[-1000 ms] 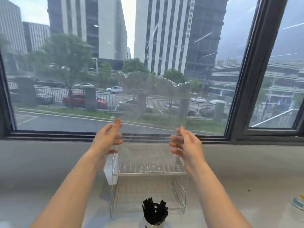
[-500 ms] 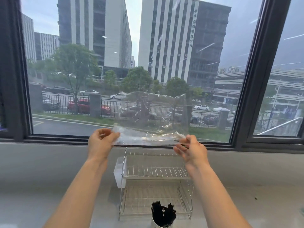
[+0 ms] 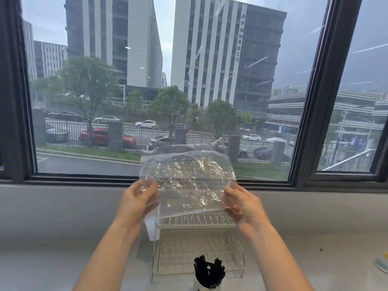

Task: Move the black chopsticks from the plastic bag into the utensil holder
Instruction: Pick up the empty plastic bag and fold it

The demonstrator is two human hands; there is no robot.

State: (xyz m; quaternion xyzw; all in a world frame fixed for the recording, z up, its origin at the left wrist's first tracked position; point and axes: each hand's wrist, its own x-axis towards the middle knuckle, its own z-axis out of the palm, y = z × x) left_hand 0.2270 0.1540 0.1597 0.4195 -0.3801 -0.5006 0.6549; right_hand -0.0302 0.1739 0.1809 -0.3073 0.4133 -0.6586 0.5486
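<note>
Both hands, left hand [image 3: 137,201] and right hand [image 3: 243,203], are now pinching the crumpled clear plastic bag [image 3: 186,178], folded smaller than a moment ago and apparently empty; the thin black chopsticks [image 3: 209,274] are already standing in the white cylindrical utensil holder [image 3: 199,285] below.

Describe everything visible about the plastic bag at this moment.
The plastic bag is clear, thin and heavily crinkled, catching glare. It looks folded over on itself and empty; no chopsticks show through it. It is held up in the air in front of the window, above the wire rack, pinched at its lower left corner by the left hand and at its lower right by the right hand.
</note>
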